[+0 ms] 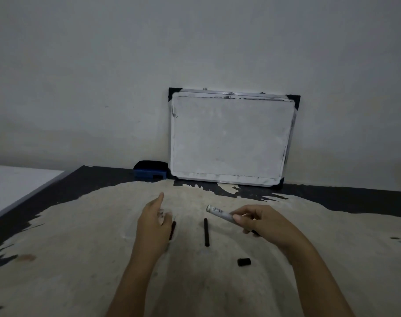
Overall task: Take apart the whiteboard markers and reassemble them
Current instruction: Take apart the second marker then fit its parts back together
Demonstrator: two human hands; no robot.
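My right hand [259, 221] grips a grey marker barrel [220, 213] with a barcode label, its open end pointing up and to the left. A thin black ink stick [206, 232] lies on the worn table just below the barrel. A second dark stick [172, 229] lies partly hidden beside my left hand [153, 219]. That hand hovers over the table with its fingers spread and the index finger pointing away, holding nothing. A short black cap [244, 261] lies nearer to me on the right.
A small whiteboard [231, 136] leans on the wall at the back of the table. A blue and black eraser [150, 172] sits to its left. The table's [80, 259] dark paint is worn pale in the middle. A white surface [14, 184] adjoins at far left.
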